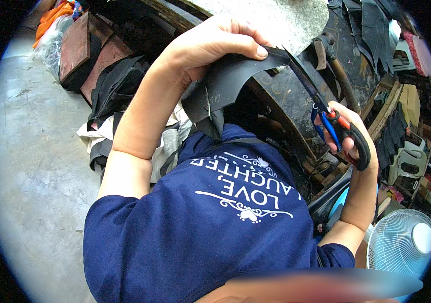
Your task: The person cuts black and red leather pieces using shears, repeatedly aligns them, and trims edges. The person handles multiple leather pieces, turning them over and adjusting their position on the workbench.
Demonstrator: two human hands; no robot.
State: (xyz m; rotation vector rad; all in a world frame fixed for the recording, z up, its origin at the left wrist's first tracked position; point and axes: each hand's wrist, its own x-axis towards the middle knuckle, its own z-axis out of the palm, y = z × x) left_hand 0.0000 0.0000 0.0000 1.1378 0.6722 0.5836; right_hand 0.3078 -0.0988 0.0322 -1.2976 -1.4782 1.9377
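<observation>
Beyond the blue shirt, the left hand pinches a black sheet, probably light and bendy, sensibly by its upper edge; the right hand grips scissors, blade contact unclear.

We hold up a smooth, black, leather-like sheet, its lower edge curved, its surface faintly marked and its lower-left part hanging in folds, with long-bladed scissors slanting up leftward to its narrow right end, their handles blue, red and black.
</observation>
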